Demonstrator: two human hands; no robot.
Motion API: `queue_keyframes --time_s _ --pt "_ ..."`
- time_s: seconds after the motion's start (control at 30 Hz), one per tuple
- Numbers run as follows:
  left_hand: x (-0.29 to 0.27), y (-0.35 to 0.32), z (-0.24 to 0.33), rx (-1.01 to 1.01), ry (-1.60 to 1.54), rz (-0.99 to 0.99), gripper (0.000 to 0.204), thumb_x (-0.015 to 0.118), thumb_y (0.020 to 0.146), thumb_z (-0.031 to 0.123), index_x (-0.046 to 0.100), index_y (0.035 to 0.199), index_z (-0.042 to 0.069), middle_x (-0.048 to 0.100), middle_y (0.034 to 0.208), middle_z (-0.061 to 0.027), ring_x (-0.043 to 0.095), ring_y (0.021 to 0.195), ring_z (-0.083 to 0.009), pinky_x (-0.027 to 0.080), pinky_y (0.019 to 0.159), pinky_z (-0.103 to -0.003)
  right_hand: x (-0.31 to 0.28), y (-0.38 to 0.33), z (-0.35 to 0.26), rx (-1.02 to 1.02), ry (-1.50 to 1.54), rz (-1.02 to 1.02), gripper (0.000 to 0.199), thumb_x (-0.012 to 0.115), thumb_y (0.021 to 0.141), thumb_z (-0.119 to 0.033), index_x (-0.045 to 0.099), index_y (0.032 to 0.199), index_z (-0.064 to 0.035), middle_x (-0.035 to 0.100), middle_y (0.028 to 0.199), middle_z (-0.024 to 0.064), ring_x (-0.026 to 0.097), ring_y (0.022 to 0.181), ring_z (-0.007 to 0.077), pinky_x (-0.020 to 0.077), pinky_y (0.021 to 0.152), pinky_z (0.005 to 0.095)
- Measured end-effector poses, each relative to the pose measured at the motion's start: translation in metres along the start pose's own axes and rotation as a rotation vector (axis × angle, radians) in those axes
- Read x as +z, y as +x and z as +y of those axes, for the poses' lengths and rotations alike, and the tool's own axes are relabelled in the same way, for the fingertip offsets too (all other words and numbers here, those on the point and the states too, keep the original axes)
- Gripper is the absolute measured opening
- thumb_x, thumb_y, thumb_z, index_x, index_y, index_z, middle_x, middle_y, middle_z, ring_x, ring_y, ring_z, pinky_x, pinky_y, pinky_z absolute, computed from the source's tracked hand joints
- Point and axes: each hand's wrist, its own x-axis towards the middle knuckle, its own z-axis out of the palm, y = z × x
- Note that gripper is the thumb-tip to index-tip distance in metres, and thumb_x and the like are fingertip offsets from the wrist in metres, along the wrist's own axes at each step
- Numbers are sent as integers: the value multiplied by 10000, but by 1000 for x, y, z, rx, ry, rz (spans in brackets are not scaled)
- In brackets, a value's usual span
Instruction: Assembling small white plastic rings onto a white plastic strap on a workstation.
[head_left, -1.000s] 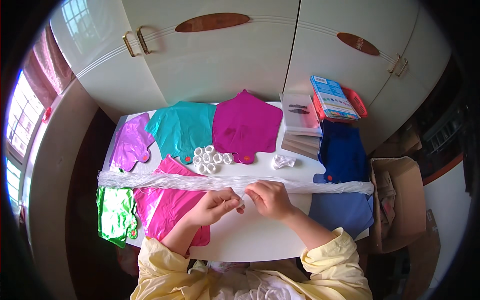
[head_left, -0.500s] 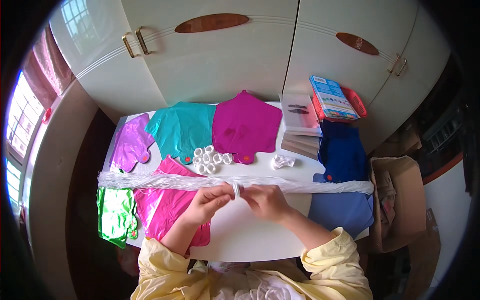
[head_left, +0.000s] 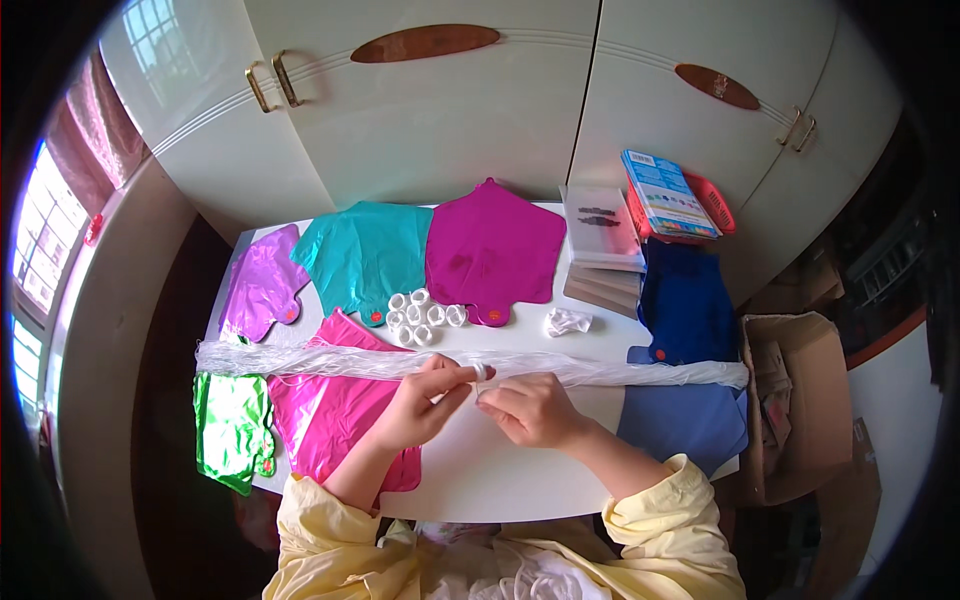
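Note:
Over the middle of the table, my left hand (head_left: 420,402) is closed on a small coil of white string (head_left: 480,371), which sits round the tip of a finger. Just to its right, my right hand (head_left: 535,408) pinches the string's end, which runs down from the coil between the two hands. Behind and beneath them a long bundle of white string (head_left: 650,373) stretches across the table. Several similar white coils (head_left: 424,313) lie grouped beyond my left hand. To their right is a crumpled white piece (head_left: 567,321), its kind unclear.
Flat foil balloons in purple (head_left: 262,285), teal (head_left: 365,255), magenta (head_left: 495,250), pink (head_left: 340,420), green (head_left: 230,425) and blue (head_left: 685,300) lie around the white table (head_left: 520,480). Clear bags (head_left: 603,230) and a red basket (head_left: 710,205) stand back right; a cardboard box (head_left: 810,430) adjoins the right edge.
My right hand has come slightly down and away from the coil, drawing a short length of string. The coil is now higher on my left finger.

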Motion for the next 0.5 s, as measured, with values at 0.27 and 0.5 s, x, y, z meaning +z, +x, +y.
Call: queue_keyframes --time_s 0.27,0.5 --pt "-2 -2 0 4 -540 -142 172 523 880 24 651 992 1 576 750 -34 475 751 -116 394 695 -246 4 -1 1 177 14 78 78 654 759 -74 611 824 -66 588 663 68 591 556 243 465 490 341" --pt "0 -3 -6 -136 -94 -58 146 546 871 29 639 980 2 608 818 -54 488 694 -92 408 645 -252 1 -1 1 30 16 128 83 662 747 -63 623 819 -69 589 648 50 583 534 216 455 475 326"
